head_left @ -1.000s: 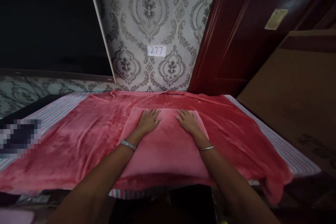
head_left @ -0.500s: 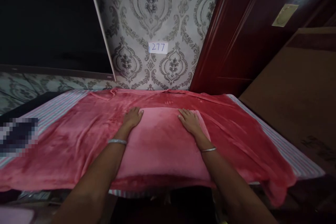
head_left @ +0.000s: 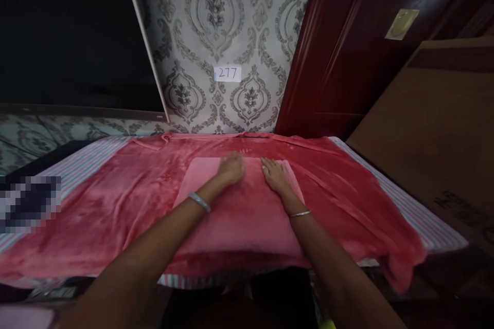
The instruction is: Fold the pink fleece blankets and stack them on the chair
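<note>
Atop a plush red blanket (head_left: 347, 200), with room either side, lay a squarish pink cloth (head_left: 247, 221); near its far edge the right hand (head_left: 276, 176) rested uncurled, the left hand (head_left: 231, 168) too blurred to tell its grip.

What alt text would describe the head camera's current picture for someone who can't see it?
A person's right hand rests on a flat pink cloth, with the left hand blurred over it. Around the cloth, a red-pink blanket partly covers a striped sheet; behind are patterned wallpaper with a "277" card and, at left, a dark screen.
</note>
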Demonstrator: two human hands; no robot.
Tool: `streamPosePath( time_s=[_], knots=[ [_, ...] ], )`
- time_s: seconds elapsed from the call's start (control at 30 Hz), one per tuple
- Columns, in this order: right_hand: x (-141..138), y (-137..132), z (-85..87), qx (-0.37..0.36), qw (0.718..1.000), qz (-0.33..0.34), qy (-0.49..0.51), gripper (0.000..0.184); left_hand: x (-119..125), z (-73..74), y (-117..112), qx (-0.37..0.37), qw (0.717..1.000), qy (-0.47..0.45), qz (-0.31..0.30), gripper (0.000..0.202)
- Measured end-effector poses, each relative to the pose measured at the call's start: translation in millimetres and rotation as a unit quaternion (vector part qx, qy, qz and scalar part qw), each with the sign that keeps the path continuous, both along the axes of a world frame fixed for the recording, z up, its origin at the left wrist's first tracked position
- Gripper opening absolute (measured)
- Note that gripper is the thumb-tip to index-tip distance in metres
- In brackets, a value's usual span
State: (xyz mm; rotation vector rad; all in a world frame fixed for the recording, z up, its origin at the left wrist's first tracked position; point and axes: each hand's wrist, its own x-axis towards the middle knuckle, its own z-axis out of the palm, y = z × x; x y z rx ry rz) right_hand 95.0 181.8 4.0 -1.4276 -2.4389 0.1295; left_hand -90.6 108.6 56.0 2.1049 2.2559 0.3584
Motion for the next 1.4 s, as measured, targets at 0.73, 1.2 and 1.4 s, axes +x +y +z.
streamPosePath(
  time_s=[0.73,1.2,1.4],
  knots=[
    [1.4,-1.4,-0.1,0.012,1.000,0.020,-0.007,0.051,-87.2,-17.4,-47.6,0.051,0.991,-0.015,0.123,0.045],
    [-6.4,-2.6,0.1,-0.012,0.993,0.010,0.114,0.056,120.1,-41.1,-71.0,0.027,0.994,-0.034,-0.099,0.062],
    [0.4,-11.2,-32.1,0.042,0.984,0.042,0.169,0.048,96.5,-41.8,-89.9,-0.016,0.997,0.012,-0.075,0.068]
  ],
)
